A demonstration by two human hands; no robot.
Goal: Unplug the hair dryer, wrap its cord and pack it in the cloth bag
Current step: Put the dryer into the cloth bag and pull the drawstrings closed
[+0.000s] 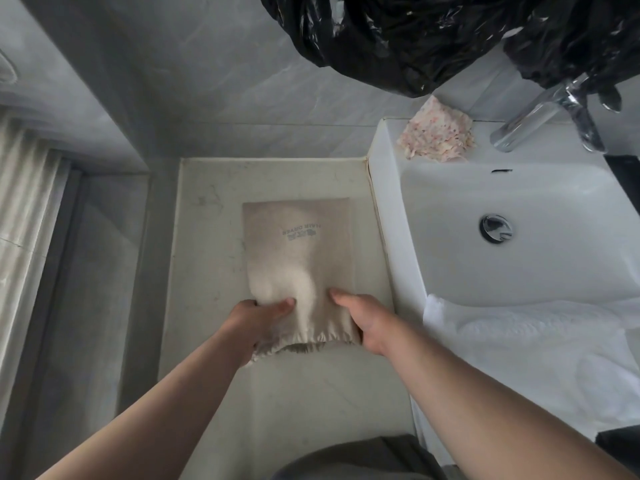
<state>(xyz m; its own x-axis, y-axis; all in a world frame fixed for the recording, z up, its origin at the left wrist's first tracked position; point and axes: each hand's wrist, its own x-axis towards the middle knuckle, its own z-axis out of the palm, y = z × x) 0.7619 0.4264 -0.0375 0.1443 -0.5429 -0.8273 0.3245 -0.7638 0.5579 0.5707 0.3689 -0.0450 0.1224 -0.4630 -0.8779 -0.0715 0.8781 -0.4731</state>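
Observation:
A beige cloth bag [300, 258] with "HAIR DRYER" printed on it lies on the pale stone counter [207, 237], its gathered mouth toward me. The bag bulges near the mouth; whatever is inside is hidden, and no hair dryer or cord shows. My left hand [258, 318] grips the bag's left side near the mouth, thumb on top. My right hand [363, 318] holds the right edge of the mouth, with its fingers tucked under the fabric.
A white basin [519, 216] with a chrome tap [533, 119] sits to the right, a crumpled patterned cloth [438, 133] on its rim and a white towel [536, 344] over its front. A black plastic bag [433, 36] hangs above. Grey tiled walls enclose the counter.

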